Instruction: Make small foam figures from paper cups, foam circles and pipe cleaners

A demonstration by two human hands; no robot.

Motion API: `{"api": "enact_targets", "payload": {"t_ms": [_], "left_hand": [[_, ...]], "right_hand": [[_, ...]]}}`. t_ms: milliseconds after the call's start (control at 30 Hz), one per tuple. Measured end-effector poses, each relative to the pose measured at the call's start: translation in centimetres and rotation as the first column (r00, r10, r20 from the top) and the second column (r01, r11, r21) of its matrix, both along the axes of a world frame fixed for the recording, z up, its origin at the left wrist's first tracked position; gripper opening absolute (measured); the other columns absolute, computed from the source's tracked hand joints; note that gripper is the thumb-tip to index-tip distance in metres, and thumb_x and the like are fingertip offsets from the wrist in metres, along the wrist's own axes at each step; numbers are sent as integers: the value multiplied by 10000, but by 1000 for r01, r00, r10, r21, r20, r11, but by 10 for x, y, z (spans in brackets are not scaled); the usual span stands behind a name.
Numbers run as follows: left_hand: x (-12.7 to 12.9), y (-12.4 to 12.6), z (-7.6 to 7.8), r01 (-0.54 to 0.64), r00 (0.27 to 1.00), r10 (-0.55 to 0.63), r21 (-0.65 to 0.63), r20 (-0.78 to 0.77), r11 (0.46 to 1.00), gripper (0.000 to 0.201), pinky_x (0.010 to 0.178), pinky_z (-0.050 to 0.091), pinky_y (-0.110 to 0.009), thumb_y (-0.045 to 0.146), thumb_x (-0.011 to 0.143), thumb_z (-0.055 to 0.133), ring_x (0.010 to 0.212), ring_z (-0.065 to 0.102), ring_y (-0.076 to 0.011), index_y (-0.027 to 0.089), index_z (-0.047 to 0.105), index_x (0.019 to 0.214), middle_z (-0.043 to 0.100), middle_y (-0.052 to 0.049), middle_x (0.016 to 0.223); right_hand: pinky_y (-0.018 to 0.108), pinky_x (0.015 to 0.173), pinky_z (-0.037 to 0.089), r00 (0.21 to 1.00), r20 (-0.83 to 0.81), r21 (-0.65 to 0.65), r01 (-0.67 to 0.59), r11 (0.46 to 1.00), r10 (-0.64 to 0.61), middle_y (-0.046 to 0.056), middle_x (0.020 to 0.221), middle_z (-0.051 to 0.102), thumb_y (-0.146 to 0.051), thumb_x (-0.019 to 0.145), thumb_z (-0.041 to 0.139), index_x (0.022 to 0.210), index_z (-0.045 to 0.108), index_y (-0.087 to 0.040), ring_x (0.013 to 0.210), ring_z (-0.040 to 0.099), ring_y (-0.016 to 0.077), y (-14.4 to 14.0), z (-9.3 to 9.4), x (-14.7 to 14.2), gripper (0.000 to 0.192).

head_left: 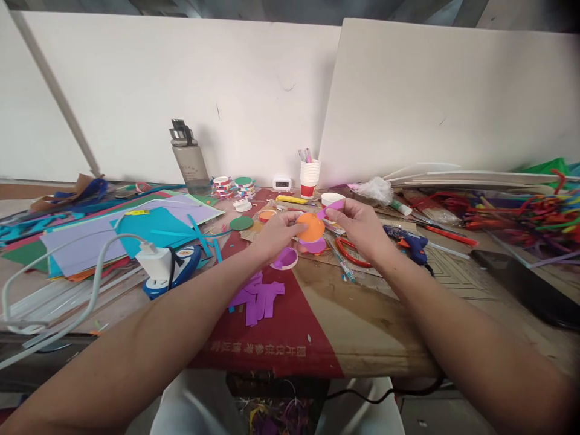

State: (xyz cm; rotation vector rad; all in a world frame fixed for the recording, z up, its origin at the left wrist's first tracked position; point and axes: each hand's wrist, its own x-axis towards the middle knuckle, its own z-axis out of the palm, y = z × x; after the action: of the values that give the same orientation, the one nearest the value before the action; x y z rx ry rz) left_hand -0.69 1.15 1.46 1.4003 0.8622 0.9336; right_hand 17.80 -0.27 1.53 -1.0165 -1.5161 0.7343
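Observation:
Between finger and thumb, my left hand [281,232] pinches an orange disc [311,228] by its left edge. My right hand [356,222] is closed on a purple paper strip [332,209], whose end lies close to the disc's upper right; whether they touch I cannot tell. Just below the disc is a purple round piece [313,245], partly hidden behind it. A white-rimmed round lid with purple inside [285,258] lies under my left hand. Nearer to me sits a heap of purple paper strips [260,297] on the red part of the cardboard [299,320].
To the left are coloured paper sheets [86,241], a power strip [185,266] and a white cable [97,272]. A bottle [189,160], a stack of paper cups [310,178] and a small clock [281,183] stand at the back. Rightward lie red-handled scissors [353,254], a blue glue gun [412,241] and a black phone [521,284].

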Motion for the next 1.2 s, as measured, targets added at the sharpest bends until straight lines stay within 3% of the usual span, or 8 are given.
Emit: {"api": "enact_targets", "payload": {"t_ms": [133, 633, 1200], "left_hand": [[0, 1, 0, 28, 999, -27, 20, -30, 999, 196, 499, 522, -239, 200, 769, 650, 557, 594, -118, 137, 701, 947, 680, -46, 785], [1, -1, 1, 47, 996, -38, 106, -83, 993, 157, 436, 466, -210, 203, 744, 626, 521, 557, -106, 164, 721, 863, 649, -18, 736], [1, -2, 1, 71, 990, -51, 146, -133, 987, 110, 448, 457, -206, 245, 749, 622, 529, 532, -100, 156, 674, 784, 609, -18, 712]], "right_hand": [[290, 723, 451, 998, 60, -50, 24, 998, -21, 5, 785, 650, -409, 760, 667, 779, 646, -181, 722, 559, 148, -2, 1, -1, 229], [289, 655, 411, 973, 211, -37, 99, 994, -90, -3, 718, 631, -385, 752, 635, 752, 633, -178, 668, 528, 145, -3, 4, -3, 207], [278, 611, 381, 914, 365, 70, 161, 985, -175, -4, 680, 600, -339, 801, 584, 741, 619, -187, 638, 501, 142, -4, 3, -2, 167]]}}
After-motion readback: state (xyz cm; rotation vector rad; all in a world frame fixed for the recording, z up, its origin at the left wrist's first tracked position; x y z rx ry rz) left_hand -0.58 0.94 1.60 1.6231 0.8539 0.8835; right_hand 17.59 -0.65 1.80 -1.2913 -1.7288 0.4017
